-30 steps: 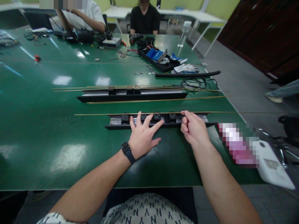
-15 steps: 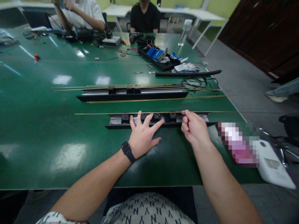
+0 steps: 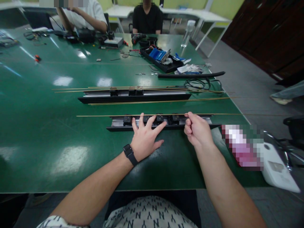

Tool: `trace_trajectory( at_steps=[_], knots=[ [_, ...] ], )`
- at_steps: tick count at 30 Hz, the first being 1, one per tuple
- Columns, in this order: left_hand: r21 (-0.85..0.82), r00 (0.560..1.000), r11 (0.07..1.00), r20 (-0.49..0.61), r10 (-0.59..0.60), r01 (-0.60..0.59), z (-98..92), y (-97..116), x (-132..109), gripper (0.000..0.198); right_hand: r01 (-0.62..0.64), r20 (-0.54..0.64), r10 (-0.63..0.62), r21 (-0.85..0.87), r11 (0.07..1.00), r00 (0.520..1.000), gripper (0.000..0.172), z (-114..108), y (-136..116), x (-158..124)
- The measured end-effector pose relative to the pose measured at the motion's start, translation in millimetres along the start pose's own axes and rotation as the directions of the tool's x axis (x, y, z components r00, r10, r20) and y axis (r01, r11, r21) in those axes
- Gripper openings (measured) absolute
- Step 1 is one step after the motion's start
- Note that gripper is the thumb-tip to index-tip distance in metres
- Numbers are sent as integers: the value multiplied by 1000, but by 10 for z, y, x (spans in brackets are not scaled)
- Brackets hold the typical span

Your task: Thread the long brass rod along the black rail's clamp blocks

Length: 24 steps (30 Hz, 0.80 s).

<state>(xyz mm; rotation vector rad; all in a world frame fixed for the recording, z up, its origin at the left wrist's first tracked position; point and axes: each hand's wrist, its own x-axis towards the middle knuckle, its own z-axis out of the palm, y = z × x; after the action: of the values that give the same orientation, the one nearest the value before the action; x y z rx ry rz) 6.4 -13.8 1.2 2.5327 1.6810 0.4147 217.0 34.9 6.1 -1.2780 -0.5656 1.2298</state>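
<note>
A black channel-shaped rail (image 3: 163, 127) with a silvery inside lies crosswise in front of me, several black blocks (image 3: 127, 119) set along it. My left hand (image 3: 146, 139) rests over its near side, fingers spread, the fingertips at the blocks. A long thin brass-coloured rod (image 3: 102, 116) runs along the rail's far edge and sticks out past both ends. My right hand (image 3: 198, 128) is closed, thumb and forefinger pinching this rod near the rail's right part. The fingertips of my left hand partly hide the middle blocks.
Behind lies a second black rail (image 3: 133, 98) with several thin rods (image 3: 161, 100) around it. Farther back are a black strip (image 3: 190, 75), a coiled cable (image 3: 198, 83) and a black tray (image 3: 166, 66). A white device (image 3: 279, 167) sits right. Two people sit across the table.
The thin rod's left end has shifted very slightly to the right. Both hands and the rail look unmoved.
</note>
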Motion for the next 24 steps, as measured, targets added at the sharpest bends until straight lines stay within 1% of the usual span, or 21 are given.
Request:
trace_trajectory(
  at_steps=[9,18,24],
  knots=[
    [21,1000,1000,-10,8,-7,2,-3,1,74,5,11,-5,-2,1000,1000,13,-14,10,15],
    [24,1000,1000,-9,11,-11,9,-9,4,74,-4,47,5,-16,1000,999,11,-45,16,28],
    [26,1000,1000,0,5,-5,6,-3,-1,74,3,43,-3,-12,1000,999,10,-36,15,22]
  ],
)
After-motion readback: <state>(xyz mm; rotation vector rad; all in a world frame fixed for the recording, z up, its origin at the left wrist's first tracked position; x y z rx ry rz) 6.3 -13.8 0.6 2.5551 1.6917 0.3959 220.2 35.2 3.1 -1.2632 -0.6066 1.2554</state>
